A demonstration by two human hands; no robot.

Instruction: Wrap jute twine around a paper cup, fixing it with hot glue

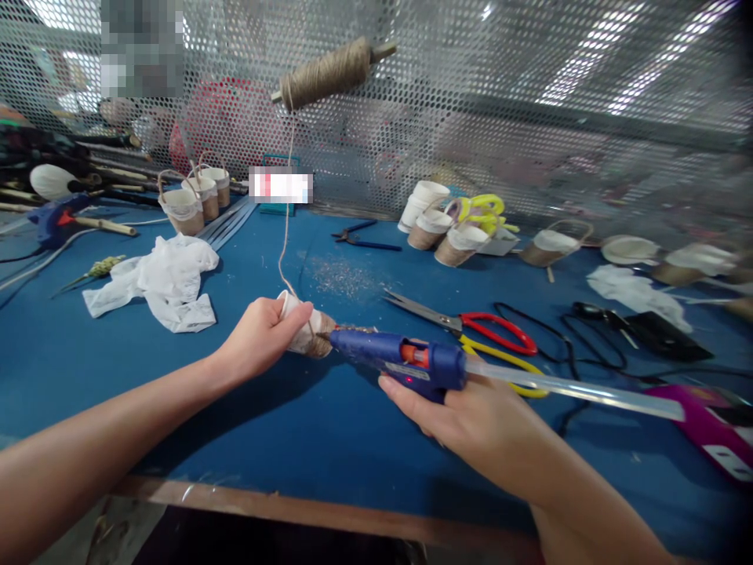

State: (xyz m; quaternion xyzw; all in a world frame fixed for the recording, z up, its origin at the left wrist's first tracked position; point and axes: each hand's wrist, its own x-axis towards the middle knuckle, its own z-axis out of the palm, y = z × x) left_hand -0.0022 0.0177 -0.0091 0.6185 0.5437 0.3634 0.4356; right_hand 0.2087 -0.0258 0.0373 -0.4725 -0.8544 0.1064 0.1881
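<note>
Tilted on its side above the blue table, a white paper cup (311,329) is gripped by my left hand (264,333), thumb along its wall. Twine (287,235) runs from the cup up to a spool of twine (329,74) on a stick, and its lower wall is partly wrapped in brown. My right hand (452,408) is closed around a blue hot glue gun (382,353), whose nozzle meets the wrapped part of the cup; whether it touches I cannot tell. A long clear glue stick (576,388) sticks out of the gun's back.
Red-and-yellow-handled scissors (471,322) lie just beyond the gun, near black cords and keys (612,318). Pliers (365,235), twine-wrapped cups (462,243) and white cloth (156,278) lie farther back. Another glue gun (52,220) rests at left. A perforated metal screen (471,102) stands behind.
</note>
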